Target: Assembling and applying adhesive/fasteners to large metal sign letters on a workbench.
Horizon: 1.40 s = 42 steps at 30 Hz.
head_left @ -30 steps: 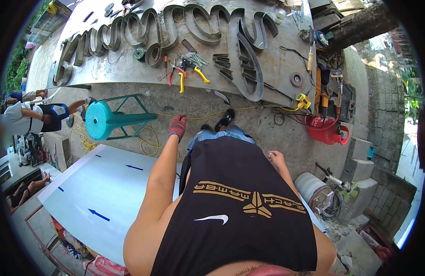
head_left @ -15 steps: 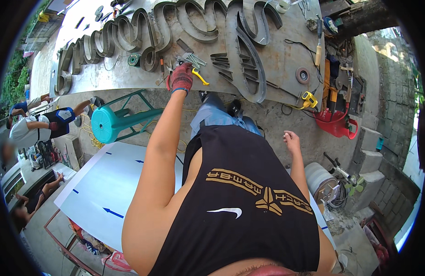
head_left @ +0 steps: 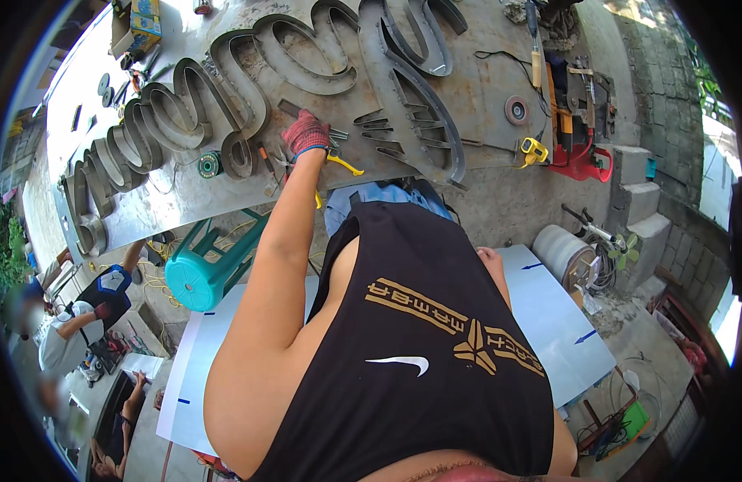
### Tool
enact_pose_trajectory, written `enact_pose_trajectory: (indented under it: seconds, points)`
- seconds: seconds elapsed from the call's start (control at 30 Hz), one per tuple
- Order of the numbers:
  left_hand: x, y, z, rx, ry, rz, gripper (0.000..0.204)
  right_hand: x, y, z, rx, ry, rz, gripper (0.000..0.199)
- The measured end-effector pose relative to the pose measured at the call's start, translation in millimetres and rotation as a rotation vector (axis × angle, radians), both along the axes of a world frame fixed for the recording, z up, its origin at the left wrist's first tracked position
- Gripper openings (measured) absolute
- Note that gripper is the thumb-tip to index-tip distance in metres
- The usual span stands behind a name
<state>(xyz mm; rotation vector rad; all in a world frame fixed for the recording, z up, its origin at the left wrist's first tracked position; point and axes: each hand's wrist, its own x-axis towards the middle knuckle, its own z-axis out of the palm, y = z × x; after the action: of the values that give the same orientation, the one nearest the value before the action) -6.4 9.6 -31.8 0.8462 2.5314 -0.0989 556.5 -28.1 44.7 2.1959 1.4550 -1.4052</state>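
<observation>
A worker's left hand (head_left: 307,135), in a red glove, reaches over a metal table (head_left: 483,100) with its fingers bent down among the tools, though whether they grip anything cannot be told. Yellow-handled pliers (head_left: 345,165) lie at the table's near edge, their handles poking out from beneath the glove, with steel bolts (head_left: 338,135) just beside it and looping metal lettering (head_left: 447,120) spread behind. The bare right hand (head_left: 491,261) hangs low beside the black shirt (head_left: 435,321), partly hidden and near a white sheet (head_left: 548,309), its finger spread impossible to tell.
</observation>
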Motion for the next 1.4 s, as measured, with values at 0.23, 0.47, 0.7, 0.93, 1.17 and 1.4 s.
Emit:
enact_pose_trajectory:
  seconds: [0.23,0.47,0.7,0.93,1.17,1.4]
  points:
    - [-3,5,5,0.018,-0.132,0.102,0.052,-51,6,3,0.099,0.152,0.010,0.026]
    - [8,3,16,0.049,-0.078,0.052,0.050,-56,43,22,0.163,0.029,0.159,0.025]
    - [15,7,8,-0.036,-0.098,0.180,0.052,-83,112,62,0.438,0.102,0.181,0.021]
    - [15,6,4,-0.054,-0.114,0.229,0.050,-122,149,85,0.483,0.217,0.242,0.020]
    - [0,-8,13,0.235,-0.389,0.430,0.034,-146,154,82,0.481,0.331,0.290,0.018]
    - [-14,2,71,0.862,-1.015,0.570,0.024,-206,176,98,0.510,0.400,0.376,0.019]
